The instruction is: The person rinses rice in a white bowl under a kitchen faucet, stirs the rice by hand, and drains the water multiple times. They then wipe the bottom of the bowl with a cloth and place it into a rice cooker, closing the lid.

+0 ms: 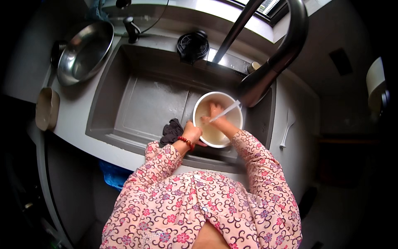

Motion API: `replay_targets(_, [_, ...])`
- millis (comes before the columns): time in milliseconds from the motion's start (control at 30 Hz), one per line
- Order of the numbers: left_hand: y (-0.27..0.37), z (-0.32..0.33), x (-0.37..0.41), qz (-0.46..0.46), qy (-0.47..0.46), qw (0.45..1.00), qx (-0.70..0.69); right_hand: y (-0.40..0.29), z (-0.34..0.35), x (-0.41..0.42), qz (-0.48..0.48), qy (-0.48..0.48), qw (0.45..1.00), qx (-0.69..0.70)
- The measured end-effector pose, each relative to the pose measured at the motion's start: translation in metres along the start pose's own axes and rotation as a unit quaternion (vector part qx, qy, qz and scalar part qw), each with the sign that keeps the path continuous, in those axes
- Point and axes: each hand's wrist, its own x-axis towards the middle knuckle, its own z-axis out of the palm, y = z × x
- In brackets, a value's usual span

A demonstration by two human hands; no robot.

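A round white bowl with cloudy liquid in it is in the right part of the grey sink. My left hand grips the bowl's near left rim. Inside the bowl is my right hand, its fingers spread and partly in the liquid; what lies under them is hidden. A stream of water falls past that hand from the black faucet, whose spout hangs over the bowl's upper right. Beside my left wrist, a crumpled dark cloth lies at the sink's near side.
A steel pan and a beige oblong dish stand on the left counter. Behind the sink are a black glass rinser and a black dispenser. A white fork lies on the right counter. Blue plastic hangs below the front edge.
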Motion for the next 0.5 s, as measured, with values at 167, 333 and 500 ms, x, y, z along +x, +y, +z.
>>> replay_targets(167, [-0.004,-0.005,0.01,-0.007,-0.018,0.997,-0.073,-0.006,0.029,-0.006,-0.198,-0.093,0.976,-0.016])
replay_targets(333, [-0.005,-0.015,0.013,-0.019,-0.021,0.998,-0.051,-0.029,-0.022,-0.027,-0.158,-0.351,0.908,-0.162])
replay_targets(500, [0.011,-0.008,-0.005,-0.014,-0.045,0.999,-0.01,-0.008,-0.029,-0.046,-0.351,-0.166,0.888,-0.244])
